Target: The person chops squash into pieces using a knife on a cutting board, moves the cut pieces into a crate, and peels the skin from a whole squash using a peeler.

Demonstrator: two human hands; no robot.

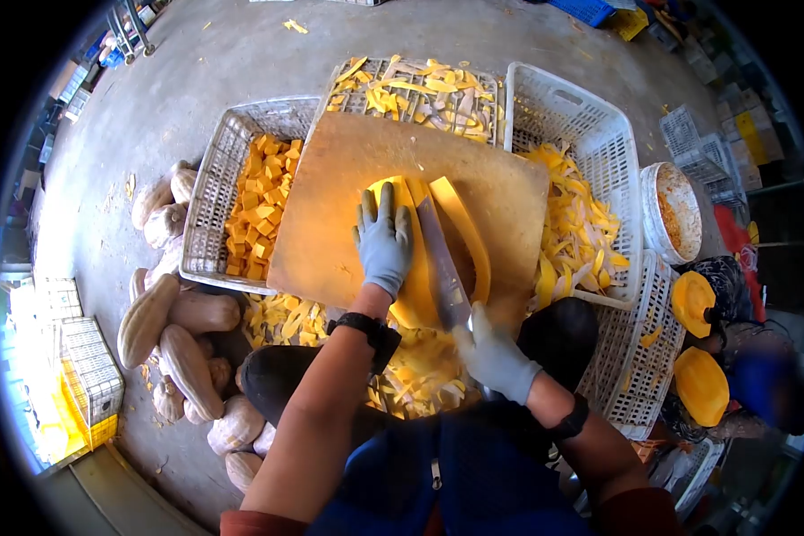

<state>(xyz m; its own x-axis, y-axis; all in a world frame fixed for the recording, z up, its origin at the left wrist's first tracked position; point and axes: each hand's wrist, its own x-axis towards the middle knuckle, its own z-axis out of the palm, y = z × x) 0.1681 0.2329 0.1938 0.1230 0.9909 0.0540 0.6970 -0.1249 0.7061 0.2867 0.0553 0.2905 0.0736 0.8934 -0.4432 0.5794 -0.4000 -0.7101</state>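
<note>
On a wooden cutting board [317, 201] lies a long piece of peeled yellow squash [417, 299]. My left hand [385, 246], in a grey glove, presses down on it with the fingers stretched out. In my right hand [498, 355], also gloved, the handle of a large knife [438, 255] is gripped. Its blade stands along the right side of the piece, pointing away from me. Right of the blade a long cut slab of squash [463, 228] rests on the board, apart from the main piece. The blade partly hides what lies between them.
A crate [207, 210] of orange cubes stands left of the board. Peelings fill a white crate [630, 170] at right and lie on another crate [500, 103] behind. Unpeeled squashes [188, 371] lie on the floor at left. A white bucket [692, 210] and another person [750, 348] are at right.
</note>
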